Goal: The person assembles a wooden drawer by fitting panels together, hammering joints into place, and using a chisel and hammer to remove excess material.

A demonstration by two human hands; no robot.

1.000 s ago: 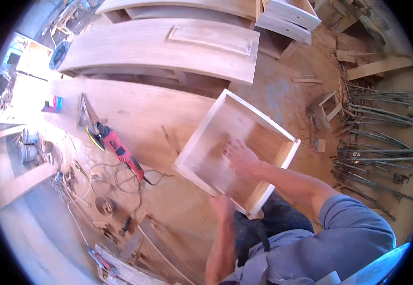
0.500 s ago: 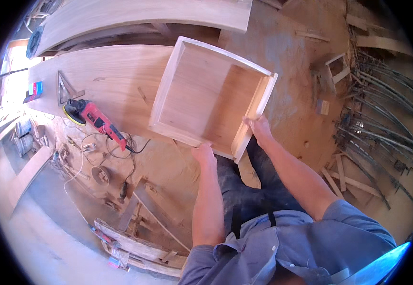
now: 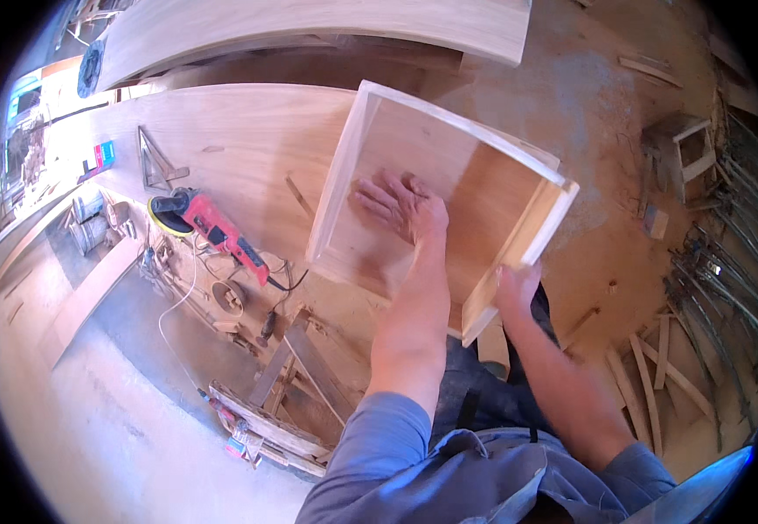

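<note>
A shallow wooden drawer, pale and unpainted, is tilted in front of me with its inside facing up. My left hand is inside it, fingers spread over the bottom panel. At the drawer's near right edge, my right hand grips the thicker front board, its fingers partly hidden behind the wood. Left of the drawer, a red and black sander-polisher with a round yellow-edged pad rests near the edge of a wooden board.
A wooden set square and a small blue and red box lie on the board. Another long panel stands beyond it. Wood offcuts and thin rods lie at right. A small wooden frame sits on the dusty floor.
My left hand has left the drawer's near edge and now lies inside on its bottom. My right hand still holds the front board. The view has shifted, so the surroundings appear displaced.
</note>
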